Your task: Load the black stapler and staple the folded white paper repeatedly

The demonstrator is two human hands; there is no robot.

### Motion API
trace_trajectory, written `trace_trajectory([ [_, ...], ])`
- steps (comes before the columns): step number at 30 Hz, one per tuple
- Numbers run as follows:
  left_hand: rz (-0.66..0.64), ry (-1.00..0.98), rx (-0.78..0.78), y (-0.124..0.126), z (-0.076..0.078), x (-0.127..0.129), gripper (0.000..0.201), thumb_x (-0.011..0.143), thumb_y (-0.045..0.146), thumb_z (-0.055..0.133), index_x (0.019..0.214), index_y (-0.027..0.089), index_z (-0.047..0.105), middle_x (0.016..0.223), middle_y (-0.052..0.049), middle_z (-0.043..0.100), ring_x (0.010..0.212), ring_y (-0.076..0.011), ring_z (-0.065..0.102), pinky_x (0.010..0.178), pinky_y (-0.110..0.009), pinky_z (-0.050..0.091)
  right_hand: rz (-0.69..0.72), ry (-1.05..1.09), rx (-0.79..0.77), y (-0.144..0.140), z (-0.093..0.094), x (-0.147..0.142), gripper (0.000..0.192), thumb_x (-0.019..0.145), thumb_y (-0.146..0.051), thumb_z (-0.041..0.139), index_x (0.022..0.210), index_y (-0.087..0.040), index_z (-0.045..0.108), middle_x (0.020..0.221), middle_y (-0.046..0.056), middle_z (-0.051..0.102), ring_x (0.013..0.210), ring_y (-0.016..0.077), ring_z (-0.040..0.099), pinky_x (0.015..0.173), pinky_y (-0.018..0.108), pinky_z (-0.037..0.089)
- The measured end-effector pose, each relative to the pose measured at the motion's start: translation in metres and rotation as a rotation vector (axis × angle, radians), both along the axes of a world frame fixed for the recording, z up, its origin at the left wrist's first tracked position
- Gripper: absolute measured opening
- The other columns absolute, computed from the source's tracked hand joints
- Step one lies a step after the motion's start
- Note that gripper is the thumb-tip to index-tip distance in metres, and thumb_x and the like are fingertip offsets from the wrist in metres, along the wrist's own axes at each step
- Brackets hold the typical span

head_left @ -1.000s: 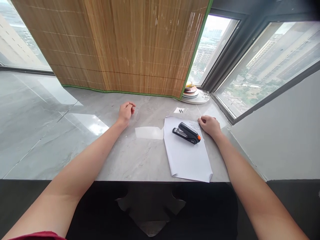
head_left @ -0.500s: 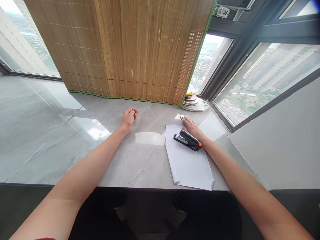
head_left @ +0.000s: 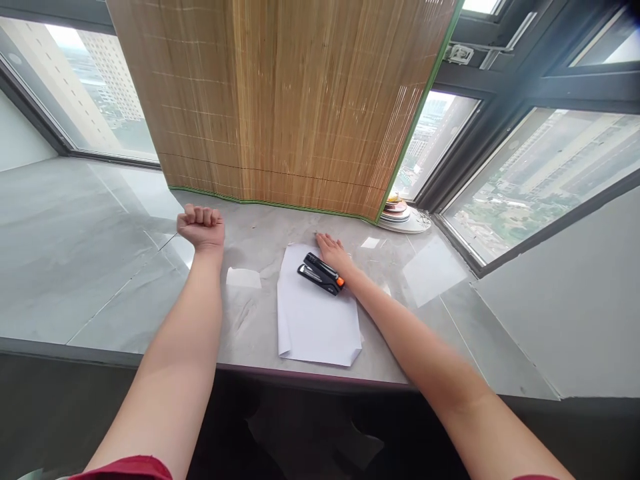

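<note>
A white sheet of paper lies on the grey marble sill, reaching its front edge. On the sheet's far end rests a black stapler with an orange tip. My right hand lies flat just behind the stapler, fingers stretched toward the blind, touching the paper's far edge. My left hand is clenched in a fist on the sill, well left of the paper, holding nothing that I can see.
A bamboo blind with green trim hangs behind the sill. A stack of small plates sits in the right corner by the window. A small white slip lies near it. Windows surround the sill.
The view has shifted, so paper and stapler appear further left. My right hand slid from the stapler's right side to behind it. My left hand moved left and clenched into a fist.
</note>
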State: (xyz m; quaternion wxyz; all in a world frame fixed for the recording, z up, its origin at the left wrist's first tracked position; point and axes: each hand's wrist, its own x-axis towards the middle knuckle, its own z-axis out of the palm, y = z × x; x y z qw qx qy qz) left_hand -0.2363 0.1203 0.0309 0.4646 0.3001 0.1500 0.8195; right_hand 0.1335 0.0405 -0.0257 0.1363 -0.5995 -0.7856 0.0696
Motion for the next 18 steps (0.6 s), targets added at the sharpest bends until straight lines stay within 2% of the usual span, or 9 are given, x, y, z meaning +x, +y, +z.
trace_trajectory([
  [2, 0.092, -0.077, 0.060, -0.001, -0.002, -0.013, 0.040, 0.097, 0.019, 0.039, 0.069, 0.018, 0.010, 0.057, 0.002, 0.008, 0.050, -0.0142, 0.012, 0.049, -0.026, 0.027, 0.023, 0.029, -0.025, 0.008, 0.007, -0.040, 0.064, 0.104, -0.012, 0.040, 0.167, -0.025, 0.045, 0.180, 0.010, 0.036, 0.168, 0.0373, 0.029, 0.131, 0.079, 0.019],
  [4, 0.119, -0.091, 0.068, 0.000, -0.004, -0.015, 0.042, 0.098, 0.018, 0.039, 0.068, 0.018, 0.010, 0.057, 0.002, 0.006, 0.050, -0.0148, 0.012, 0.048, -0.026, 0.027, 0.026, 0.065, -0.052, 0.016, 0.012, -0.075, 0.063, 0.106, -0.011, 0.037, 0.166, -0.029, 0.046, 0.182, 0.006, 0.032, 0.169, 0.0370, 0.027, 0.127, 0.087, 0.012],
  [6, 0.092, -0.080, 0.086, 0.001, -0.006, -0.012, 0.044, 0.099, 0.018, 0.041, 0.067, 0.018, 0.011, 0.058, 0.002, 0.004, 0.050, -0.0151, 0.010, 0.048, -0.026, 0.027, 0.041, 0.088, -0.073, 0.023, 0.017, -0.101, 0.062, 0.107, -0.010, 0.035, 0.165, -0.028, 0.046, 0.183, 0.003, 0.029, 0.169, 0.0372, 0.025, 0.124, 0.091, 0.008],
  [9, 0.024, -0.073, 0.149, 0.002, -0.007, -0.008, 0.047, 0.099, 0.019, 0.045, 0.065, 0.018, 0.013, 0.058, 0.003, 0.001, 0.051, -0.0153, 0.007, 0.048, -0.027, 0.027, 0.087, 0.099, -0.098, 0.034, 0.020, -0.127, 0.059, 0.107, -0.011, 0.039, 0.162, -0.030, 0.050, 0.182, -0.001, 0.031, 0.169, 0.0359, 0.027, 0.127, 0.089, 0.008],
  [13, 0.025, -0.052, 0.155, 0.002, -0.007, -0.006, 0.048, 0.101, 0.019, 0.045, 0.064, 0.018, 0.014, 0.059, 0.003, -0.001, 0.051, -0.0155, 0.007, 0.047, -0.027, 0.028, 0.105, 0.178, -0.083, 0.037, 0.022, -0.141, 0.057, 0.102, -0.009, 0.048, 0.153, -0.031, 0.060, 0.177, -0.003, 0.042, 0.166, 0.0338, 0.033, 0.132, 0.082, 0.012],
  [15, 0.027, -0.040, 0.129, 0.001, -0.006, -0.004, 0.050, 0.102, 0.021, 0.046, 0.064, 0.018, 0.013, 0.059, 0.003, 0.000, 0.050, -0.0150, 0.008, 0.047, -0.027, 0.028, 0.108, 0.235, -0.034, 0.034, 0.025, -0.139, 0.063, 0.094, -0.002, 0.050, 0.150, -0.030, 0.062, 0.175, -0.005, 0.046, 0.165, 0.0311, 0.034, 0.134, 0.077, 0.013],
  [16, 0.026, -0.033, 0.111, 0.000, -0.005, -0.003, 0.050, 0.102, 0.022, 0.047, 0.065, 0.019, 0.013, 0.058, 0.003, 0.001, 0.050, -0.0145, 0.009, 0.047, -0.027, 0.028, 0.102, 0.261, -0.001, 0.033, 0.028, -0.134, 0.067, 0.091, 0.000, 0.048, 0.149, -0.029, 0.062, 0.173, -0.005, 0.048, 0.164, 0.0291, 0.036, 0.135, 0.072, 0.016],
  [18, 0.035, -0.013, 0.057, 0.000, -0.004, 0.000, 0.050, 0.102, 0.025, 0.047, 0.066, 0.019, 0.013, 0.057, 0.003, 0.004, 0.048, -0.0135, 0.011, 0.047, -0.026, 0.028, 0.056, 0.309, 0.059, 0.030, 0.034, -0.114, 0.064, 0.085, 0.001, 0.045, 0.138, -0.024, 0.069, 0.161, -0.002, 0.062, 0.152, 0.0260, 0.049, 0.132, 0.058, 0.032],
])
